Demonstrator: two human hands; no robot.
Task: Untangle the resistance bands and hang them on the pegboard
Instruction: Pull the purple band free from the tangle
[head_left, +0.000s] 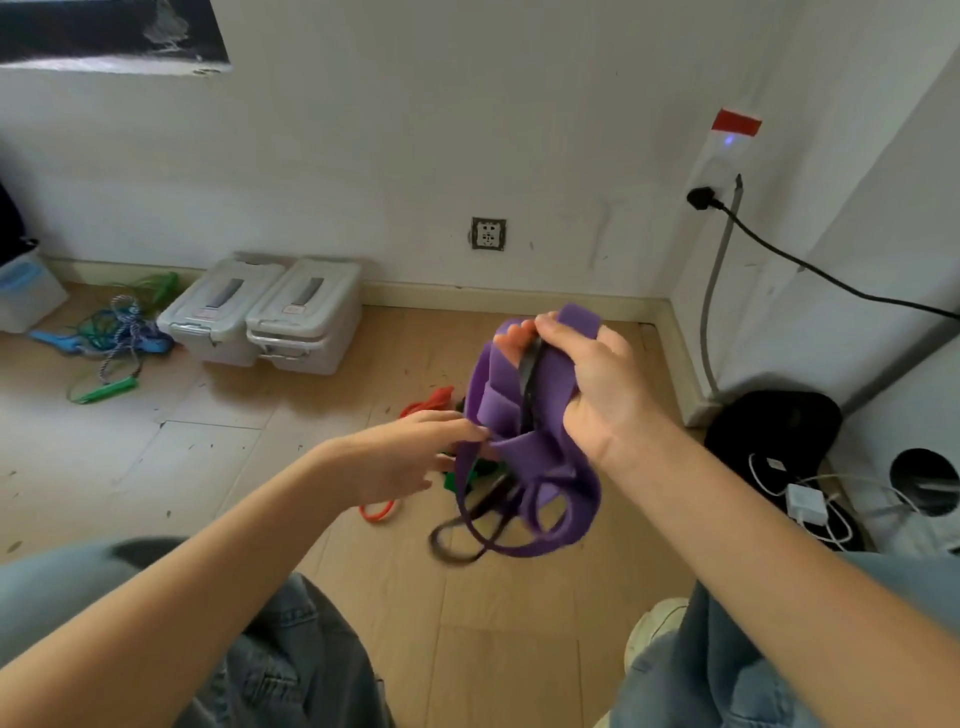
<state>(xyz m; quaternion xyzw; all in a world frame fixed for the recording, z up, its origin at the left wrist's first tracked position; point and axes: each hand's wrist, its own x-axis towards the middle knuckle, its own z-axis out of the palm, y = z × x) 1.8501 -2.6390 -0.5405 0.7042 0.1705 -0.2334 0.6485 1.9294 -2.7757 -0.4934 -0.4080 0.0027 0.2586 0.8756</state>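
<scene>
My right hand (597, 384) grips a bunch of wide purple resistance band (545, 395) raised above the floor, with a thin black band (530, 379) caught between its folds. Loops of both hang down below the hand. My left hand (415, 452) reaches in from the left, fingers extended, their tips touching the purple band's lower folds. Under the bunch, a red-orange band (431, 402) and a green band (457, 480) lie on the wooden floor, partly hidden. No pegboard is in view.
Two lidded plastic boxes (270, 317) stand by the wall. Tangled jump ropes (114, 338) lie at the far left. A black cable (810, 265), a white charger (805, 506) and a black object sit at the right corner. My knees fill the bottom.
</scene>
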